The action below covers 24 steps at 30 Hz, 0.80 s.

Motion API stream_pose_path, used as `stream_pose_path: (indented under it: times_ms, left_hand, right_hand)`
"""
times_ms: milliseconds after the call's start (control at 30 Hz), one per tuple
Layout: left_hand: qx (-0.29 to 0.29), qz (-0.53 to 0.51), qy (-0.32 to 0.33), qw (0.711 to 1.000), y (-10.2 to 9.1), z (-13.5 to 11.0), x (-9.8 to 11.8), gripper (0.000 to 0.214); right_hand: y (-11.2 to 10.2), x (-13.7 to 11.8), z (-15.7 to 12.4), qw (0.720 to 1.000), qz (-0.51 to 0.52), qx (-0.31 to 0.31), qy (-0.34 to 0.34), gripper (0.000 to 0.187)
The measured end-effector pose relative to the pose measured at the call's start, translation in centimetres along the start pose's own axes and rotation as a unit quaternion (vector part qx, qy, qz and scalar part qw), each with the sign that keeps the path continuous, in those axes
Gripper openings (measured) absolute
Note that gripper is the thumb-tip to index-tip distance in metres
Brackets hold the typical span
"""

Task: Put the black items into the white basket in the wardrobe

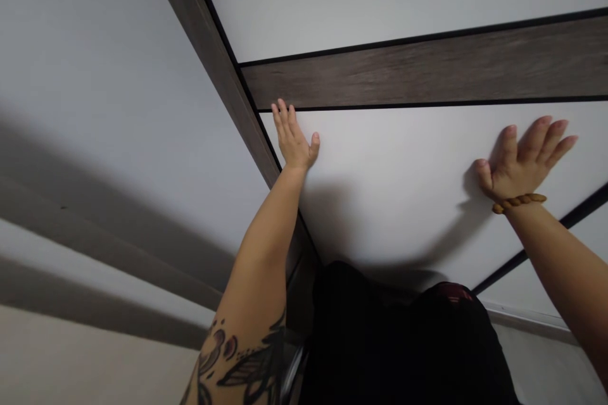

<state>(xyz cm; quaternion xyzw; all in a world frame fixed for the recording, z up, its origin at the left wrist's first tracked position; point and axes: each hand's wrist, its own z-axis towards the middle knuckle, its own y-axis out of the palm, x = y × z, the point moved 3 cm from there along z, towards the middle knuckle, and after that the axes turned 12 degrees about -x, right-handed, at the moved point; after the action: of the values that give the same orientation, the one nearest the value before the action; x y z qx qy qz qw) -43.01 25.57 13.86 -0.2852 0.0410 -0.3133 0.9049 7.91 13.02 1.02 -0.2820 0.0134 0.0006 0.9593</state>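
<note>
1. A black shirt (403, 348) sits nearest, just beside the tattooed left forearm (242, 310).
2. The left hand (294, 139) lies spread flat on a white panel (389, 202), with a wood-grain strip (427, 73) just past its fingertips.
3. The right hand (522, 161), wearing a beaded bracelet (519, 202), lies spread on the same panel.

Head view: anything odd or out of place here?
The view is steeply tilted: the white panel and its wood-grain strip run diagonally. The left hand and right hand lie flat against the panel, holding nothing. Nothing looks damaged.
</note>
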Motion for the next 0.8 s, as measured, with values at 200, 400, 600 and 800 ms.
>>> stream_pose_path:
  times_ms: [200,400,600,800]
  left_hand:
    - [-0.008,-0.01,-0.03,0.999,0.0,0.3,0.2,0.116]
    - [-0.005,-0.008,-0.031,0.999,0.1,0.3,-0.5,0.123]
    - [-0.012,-0.026,-0.04,0.999,0.1,0.3,-0.7,0.121]
    - [-0.014,-0.03,-0.059,0.998,0.2,-0.4,-0.1,0.115]
  right_hand:
    - [-1.2,-1.9,0.2,1.0,0.024,0.002,-0.003,0.088]
    - [-2.6,-3.7,0.5,0.998,0.031,-0.033,0.039,0.081]
    - [-3.0,-3.9,0.9,0.997,0.051,-0.053,0.033,0.081]
    - [-3.1,-4.9,0.3,0.992,0.063,-0.093,0.058,0.083]
